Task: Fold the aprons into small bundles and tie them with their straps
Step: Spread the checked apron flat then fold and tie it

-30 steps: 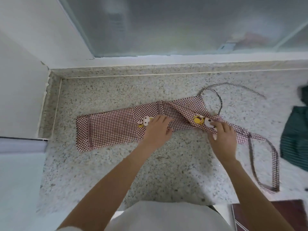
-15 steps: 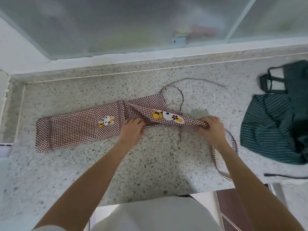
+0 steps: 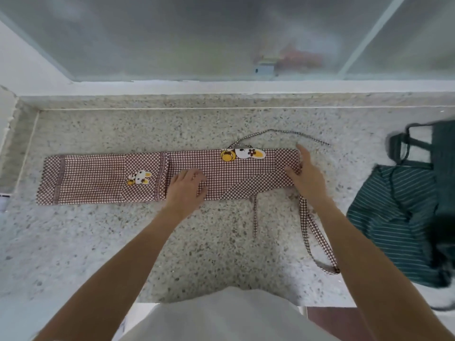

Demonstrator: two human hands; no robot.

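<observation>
Pressing flat, the left hand (image 3: 186, 187) rests open on the checked apron (image 3: 98, 178); the right hand (image 3: 305, 173) touches its end, fingers straight, holding nothing. The apron lies as a long folded strip.

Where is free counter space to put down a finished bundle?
Bare counter lies in front of the checked apron, left of the left arm, and behind it up to the back ledge. The right side is crowded: straps trail beside the right hand, then the green apron.
</observation>
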